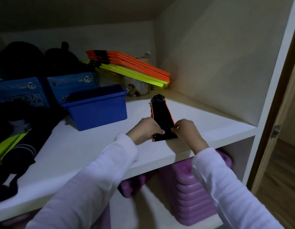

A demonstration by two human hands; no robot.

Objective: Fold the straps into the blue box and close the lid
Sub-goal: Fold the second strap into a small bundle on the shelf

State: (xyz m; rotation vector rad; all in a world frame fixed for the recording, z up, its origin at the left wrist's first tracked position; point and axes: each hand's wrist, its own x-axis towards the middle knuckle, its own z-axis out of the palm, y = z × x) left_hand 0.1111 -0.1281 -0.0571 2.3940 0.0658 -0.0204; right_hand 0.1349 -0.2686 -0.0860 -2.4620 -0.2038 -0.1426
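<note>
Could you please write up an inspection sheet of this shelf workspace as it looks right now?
Surface: white shelf, dimly lit.
Job's things: open blue box, no lid seen; black orange-edged strap bundle lying right of it.
Clutter: orange and yellow stack at back; blue packets; dark clothing on left.
Grippers: left hand and right hand pinch the bundle's near end.
Cables: nothing seen.
Surroundings: purple plastic items below; wooden door at right.

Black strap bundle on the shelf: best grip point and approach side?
Pinch the near end of the strap bundle across its width, from the shelf's front edge. It lies flat, lengthwise away from the person; left hand and right hand already hold that end.
</note>
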